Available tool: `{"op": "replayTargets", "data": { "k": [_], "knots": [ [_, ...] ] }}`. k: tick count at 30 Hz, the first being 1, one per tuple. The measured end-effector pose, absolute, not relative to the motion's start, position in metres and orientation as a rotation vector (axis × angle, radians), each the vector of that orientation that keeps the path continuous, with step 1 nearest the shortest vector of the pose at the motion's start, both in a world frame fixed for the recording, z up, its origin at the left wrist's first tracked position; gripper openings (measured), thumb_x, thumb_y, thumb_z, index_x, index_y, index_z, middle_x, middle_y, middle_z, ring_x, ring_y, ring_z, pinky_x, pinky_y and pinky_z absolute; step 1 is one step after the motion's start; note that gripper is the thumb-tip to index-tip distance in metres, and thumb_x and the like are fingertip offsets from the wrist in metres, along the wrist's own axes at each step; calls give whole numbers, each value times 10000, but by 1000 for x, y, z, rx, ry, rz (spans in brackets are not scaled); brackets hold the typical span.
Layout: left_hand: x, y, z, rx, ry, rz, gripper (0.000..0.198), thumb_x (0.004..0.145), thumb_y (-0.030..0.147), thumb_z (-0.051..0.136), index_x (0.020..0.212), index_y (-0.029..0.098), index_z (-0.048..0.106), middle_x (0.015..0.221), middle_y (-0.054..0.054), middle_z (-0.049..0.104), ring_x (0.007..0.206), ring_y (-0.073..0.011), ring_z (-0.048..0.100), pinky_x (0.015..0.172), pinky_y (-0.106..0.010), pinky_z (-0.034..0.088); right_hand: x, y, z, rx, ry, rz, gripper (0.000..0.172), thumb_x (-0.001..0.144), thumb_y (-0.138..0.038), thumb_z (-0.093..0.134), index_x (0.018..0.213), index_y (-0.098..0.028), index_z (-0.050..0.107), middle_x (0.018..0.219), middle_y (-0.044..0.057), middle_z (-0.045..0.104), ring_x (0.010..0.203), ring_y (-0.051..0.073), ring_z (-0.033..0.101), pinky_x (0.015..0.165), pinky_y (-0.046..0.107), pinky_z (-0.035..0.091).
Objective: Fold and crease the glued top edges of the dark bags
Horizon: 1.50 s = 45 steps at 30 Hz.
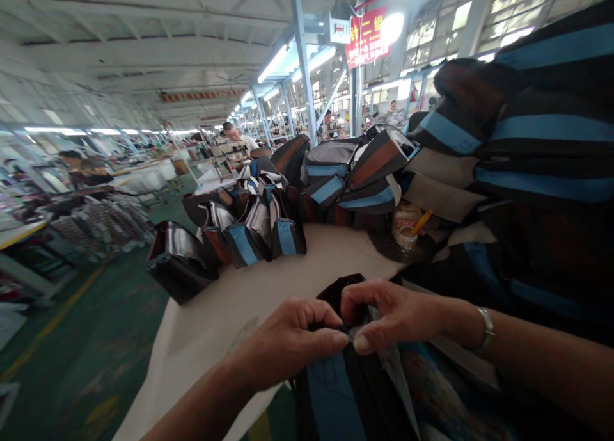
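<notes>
One black, blue-striped fabric bag (343, 386), bottom centre, has its edge pinched by the left hand (292, 332) and right hand (398, 313), and uneven tugging could skew it.

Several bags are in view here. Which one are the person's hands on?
The blue-striped bag at bottom centre: left hand and right hand both pinch its upper edge. The other bags have neither hand on them.

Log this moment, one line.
left hand: pinching bag at edge; right hand: pinching same edge, close by; more bags: on table
</notes>
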<state>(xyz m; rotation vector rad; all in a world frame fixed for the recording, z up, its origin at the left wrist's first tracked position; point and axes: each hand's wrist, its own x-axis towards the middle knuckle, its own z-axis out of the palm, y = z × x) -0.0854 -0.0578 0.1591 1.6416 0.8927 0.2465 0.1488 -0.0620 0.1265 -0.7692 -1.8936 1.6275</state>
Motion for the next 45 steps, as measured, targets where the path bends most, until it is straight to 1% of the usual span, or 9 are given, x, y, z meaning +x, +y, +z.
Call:
{"op": "replayTargets", "data": {
  "k": [2, 5, 11, 18, 23, 28, 35, 40, 45],
  "knots": [
    [-82, -60, 161, 1658, 915, 258, 282, 812, 404, 675, 834, 124, 660, 692, 9, 481, 628, -119, 365, 606, -278, 296, 147, -61, 128, -779, -1884, 1620, 479, 684, -486, 838, 895, -112, 625, 756, -31, 552, 663, 71, 458, 556, 179, 341],
    [-77, -62, 163, 1660, 977, 279, 208, 779, 338, 642, 817, 134, 646, 665, 22, 452, 611, -117, 340, 588, -281, 271, 146, -59, 127, -780, -1849, 1676, 402, 713, -424, 819, 882, -111, 630, 694, -46, 534, 612, 62, 422, 524, 182, 306],
    [-72, -62, 160, 1609, 1015, 289, 199, 737, 326, 613, 790, 136, 639, 620, 38, 423, 579, -111, 307, 556, -287, 221, 148, -57, 119, -856, -1763, 1710, 231, 713, -268, 749, 852, -110, 653, 644, -53, 526, 569, 58, 390, 506, 191, 274],
    [-72, -61, 156, 1555, 1026, 296, 157, 707, 292, 603, 762, 147, 628, 605, 41, 411, 564, -109, 288, 539, -294, 193, 145, -61, 119, -895, -1769, 1650, 158, 686, -226, 686, 799, -130, 631, 630, -54, 501, 569, 69, 385, 512, 202, 283],
    [-75, -61, 155, 1466, 1028, 275, 174, 706, 290, 604, 788, 144, 651, 602, 39, 424, 547, -106, 279, 526, -293, 168, 146, -62, 128, -877, -1782, 1662, 184, 714, -270, 653, 833, -132, 634, 683, -41, 509, 630, 82, 413, 547, 203, 315],
    [-75, -61, 157, 1532, 1018, 299, 173, 700, 290, 603, 765, 136, 648, 611, 34, 423, 577, -111, 293, 549, -292, 196, 143, -63, 131, -841, -1817, 1645, 317, 736, -403, 734, 847, -129, 619, 684, -46, 497, 612, 75, 398, 509, 192, 293],
    [-75, -62, 153, 1434, 1046, 304, 181, 707, 316, 633, 766, 144, 634, 591, 40, 417, 543, -103, 281, 523, -287, 156, 142, -61, 126, -885, -1820, 1679, 192, 721, -237, 697, 862, -128, 628, 664, -55, 502, 587, 65, 384, 502, 191, 277],
    [-76, -63, 153, 1459, 1017, 314, 172, 685, 303, 620, 746, 141, 625, 587, 41, 413, 547, -103, 288, 529, -284, 182, 141, -59, 121, -883, -1838, 1674, 179, 732, -228, 688, 869, -129, 631, 669, -54, 505, 591, 67, 388, 516, 195, 287],
    [-74, -65, 152, 1581, 1059, 304, 213, 705, 338, 680, 771, 142, 631, 612, 40, 443, 564, -105, 316, 543, -278, 224, 143, -57, 119, -877, -1857, 1644, 173, 730, -222, 694, 866, -132, 636, 673, -53, 496, 605, 70, 386, 532, 195, 285]
  ]
}}
